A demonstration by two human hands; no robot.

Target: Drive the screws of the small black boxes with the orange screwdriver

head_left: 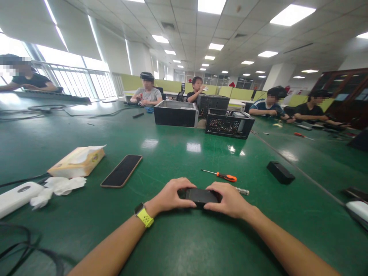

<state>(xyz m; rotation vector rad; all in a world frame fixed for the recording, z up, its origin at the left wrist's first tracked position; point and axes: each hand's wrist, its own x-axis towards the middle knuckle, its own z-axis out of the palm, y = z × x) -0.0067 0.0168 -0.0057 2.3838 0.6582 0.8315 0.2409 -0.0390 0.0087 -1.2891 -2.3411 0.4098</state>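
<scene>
A small flat black block [200,196] lies on the green table [184,237] close in front of me. My left hand [171,195] grips its left end with fingers curled over it; a yellow-strapped watch [144,216] is on that wrist. My right hand [228,200] holds the right end the same way. An orange-handled screwdriver [221,175] lies just beyond the hands. A small metal piece [243,191] sits right of my right hand.
A dark phone [122,170], tissue box [77,161], crumpled tissues [59,186] and a white device [15,196] lie to the left. Another black block [280,172] sits to the right. Open computer cases [230,123] stand farther back. Several people sit around the far edges.
</scene>
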